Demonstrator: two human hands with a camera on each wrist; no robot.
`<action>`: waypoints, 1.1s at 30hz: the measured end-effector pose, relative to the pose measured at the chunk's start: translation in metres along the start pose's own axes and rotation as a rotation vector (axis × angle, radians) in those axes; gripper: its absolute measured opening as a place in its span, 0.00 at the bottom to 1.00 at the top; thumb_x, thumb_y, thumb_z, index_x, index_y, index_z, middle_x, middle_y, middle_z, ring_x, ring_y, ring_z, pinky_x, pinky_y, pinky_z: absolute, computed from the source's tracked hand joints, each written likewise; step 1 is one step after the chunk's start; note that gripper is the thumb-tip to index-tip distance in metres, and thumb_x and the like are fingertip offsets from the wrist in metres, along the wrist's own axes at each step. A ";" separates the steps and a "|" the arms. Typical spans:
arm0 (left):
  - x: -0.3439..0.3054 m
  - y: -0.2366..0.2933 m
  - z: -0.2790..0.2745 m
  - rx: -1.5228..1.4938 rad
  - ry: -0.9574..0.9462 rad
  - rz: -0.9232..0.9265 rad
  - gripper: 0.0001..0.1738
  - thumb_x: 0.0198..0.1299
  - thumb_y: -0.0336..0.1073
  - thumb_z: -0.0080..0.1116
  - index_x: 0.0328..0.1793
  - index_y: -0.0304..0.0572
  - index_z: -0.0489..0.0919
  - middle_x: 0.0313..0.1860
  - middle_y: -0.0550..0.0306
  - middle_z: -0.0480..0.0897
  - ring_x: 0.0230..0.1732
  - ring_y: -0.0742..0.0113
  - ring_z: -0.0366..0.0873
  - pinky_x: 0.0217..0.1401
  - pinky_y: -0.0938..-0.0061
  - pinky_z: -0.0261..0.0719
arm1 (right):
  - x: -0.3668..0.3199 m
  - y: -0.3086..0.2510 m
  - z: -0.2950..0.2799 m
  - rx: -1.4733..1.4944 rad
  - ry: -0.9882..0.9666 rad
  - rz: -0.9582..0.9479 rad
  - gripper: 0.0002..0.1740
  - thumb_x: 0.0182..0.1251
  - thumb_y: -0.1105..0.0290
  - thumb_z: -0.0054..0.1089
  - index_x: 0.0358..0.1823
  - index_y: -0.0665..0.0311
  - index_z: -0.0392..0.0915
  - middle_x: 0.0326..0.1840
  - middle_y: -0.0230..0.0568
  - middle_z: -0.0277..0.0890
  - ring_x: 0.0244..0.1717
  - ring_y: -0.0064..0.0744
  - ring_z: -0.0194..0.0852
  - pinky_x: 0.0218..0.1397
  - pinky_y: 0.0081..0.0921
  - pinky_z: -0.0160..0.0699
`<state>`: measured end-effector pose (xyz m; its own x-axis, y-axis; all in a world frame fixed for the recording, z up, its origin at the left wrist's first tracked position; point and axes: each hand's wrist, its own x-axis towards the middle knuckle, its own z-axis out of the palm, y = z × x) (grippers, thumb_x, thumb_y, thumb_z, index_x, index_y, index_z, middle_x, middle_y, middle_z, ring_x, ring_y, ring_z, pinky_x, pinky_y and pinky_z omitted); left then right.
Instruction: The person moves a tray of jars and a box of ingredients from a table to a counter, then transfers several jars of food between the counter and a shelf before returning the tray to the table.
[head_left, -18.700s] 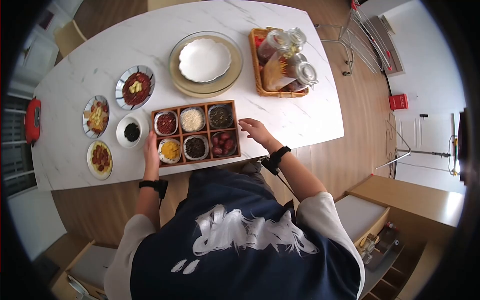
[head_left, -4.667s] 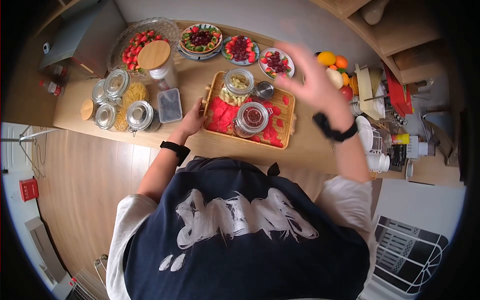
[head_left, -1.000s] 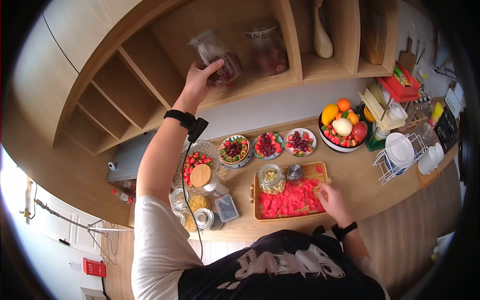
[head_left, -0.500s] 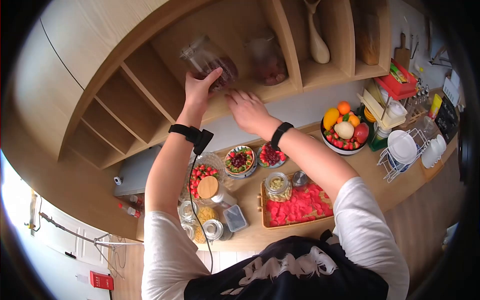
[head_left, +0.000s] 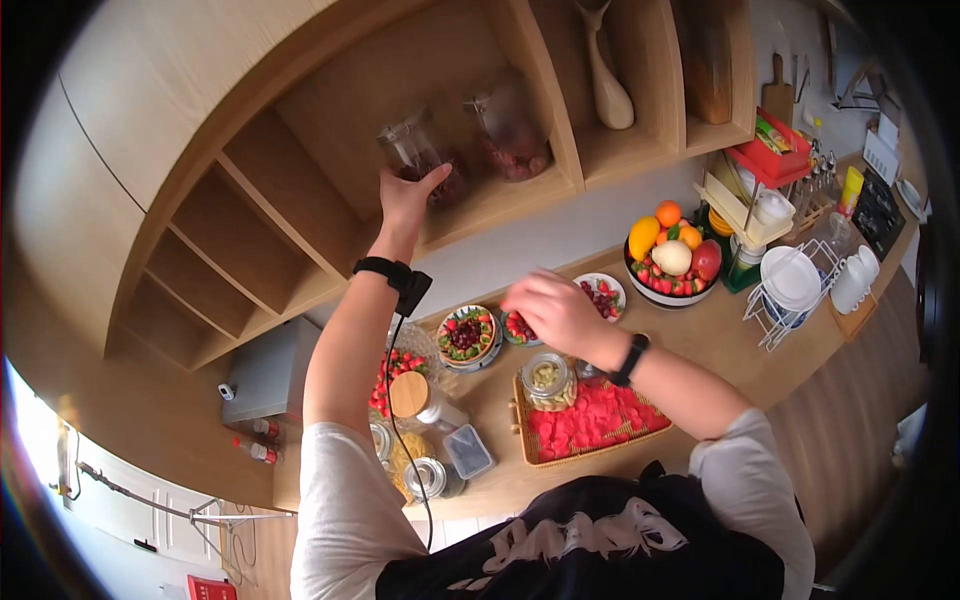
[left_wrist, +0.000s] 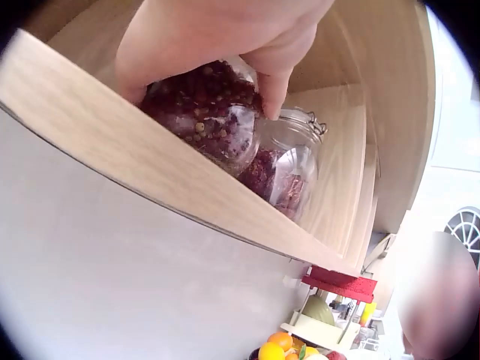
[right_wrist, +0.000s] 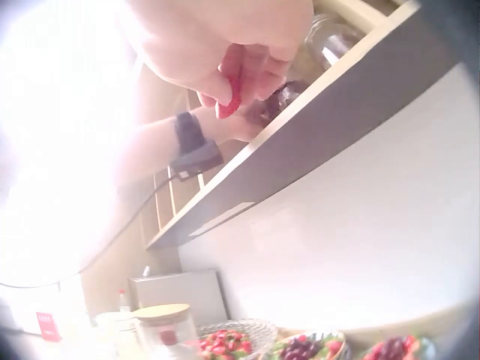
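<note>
My left hand (head_left: 408, 200) grips a clip-top glass jar (head_left: 432, 165) with dark red contents on the overhead shelf, its fingers and thumb spread round the side. In the left wrist view the hand (left_wrist: 225, 34) covers the top of this jar (left_wrist: 202, 112). A second clip-top jar (head_left: 510, 140) with reddish contents stands right beside it. My right hand (head_left: 560, 312) is below the shelf, over the counter, its fingers bent. In the right wrist view this hand (right_wrist: 225, 45) pinches a small red petal (right_wrist: 232, 103) between thumb and fingers.
Below the right arm stands a wicker tray (head_left: 520, 440) with red petals, a jar of pale nuts (head_left: 549, 385) and a small steel-lidded jar. Fruit plates (head_left: 465, 335), a fruit bowl (head_left: 665, 293) and a dish rack (head_left: 795, 290) line the counter. Shelf dividers (head_left: 548, 95) flank the jars.
My right hand rose from the petal tray to the shelf edge by the jar, then dropped back over the counter with a red petal. The left hand's jar now stands closer to the other jar.
</note>
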<state>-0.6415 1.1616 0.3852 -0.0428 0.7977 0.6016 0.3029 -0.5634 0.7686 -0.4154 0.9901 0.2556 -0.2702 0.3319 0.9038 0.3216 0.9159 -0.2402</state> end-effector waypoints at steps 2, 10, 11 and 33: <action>-0.003 -0.002 0.005 -0.011 -0.016 -0.032 0.39 0.46 0.38 0.85 0.59 0.28 0.74 0.50 0.48 0.85 0.49 0.62 0.84 0.53 0.67 0.84 | -0.045 -0.017 -0.028 0.008 -0.055 0.139 0.08 0.57 0.80 0.66 0.38 0.62 0.85 0.42 0.40 0.83 0.45 0.43 0.84 0.52 0.37 0.85; -0.001 -0.011 0.008 0.150 -0.153 -0.006 0.24 0.53 0.41 0.81 0.51 0.33 0.86 0.43 0.58 0.88 0.43 0.68 0.84 0.51 0.70 0.81 | -0.248 -0.043 -0.088 -0.095 -0.047 0.964 0.10 0.67 0.75 0.65 0.49 0.64 0.85 0.39 0.47 0.85 0.35 0.44 0.86 0.38 0.33 0.82; 0.013 -0.029 0.005 0.151 -0.160 0.084 0.27 0.53 0.43 0.81 0.52 0.31 0.85 0.47 0.55 0.87 0.47 0.66 0.84 0.54 0.70 0.80 | -0.268 -0.045 -0.087 -0.110 -0.069 1.004 0.08 0.67 0.76 0.65 0.47 0.65 0.85 0.38 0.48 0.85 0.35 0.44 0.85 0.39 0.33 0.82; -0.341 -0.043 0.055 0.721 -0.620 0.043 0.58 0.49 0.56 0.79 0.81 0.38 0.62 0.80 0.29 0.60 0.77 0.28 0.61 0.77 0.46 0.68 | -0.334 -0.032 -0.073 -0.224 -0.376 1.072 0.14 0.65 0.77 0.59 0.51 0.64 0.84 0.51 0.54 0.81 0.51 0.59 0.80 0.56 0.47 0.81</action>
<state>-0.5871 0.9254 0.1353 0.4325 0.8679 0.2444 0.8154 -0.4922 0.3048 -0.2690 0.8335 -0.0128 -0.0020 0.9947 0.1029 0.6924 0.0756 -0.7176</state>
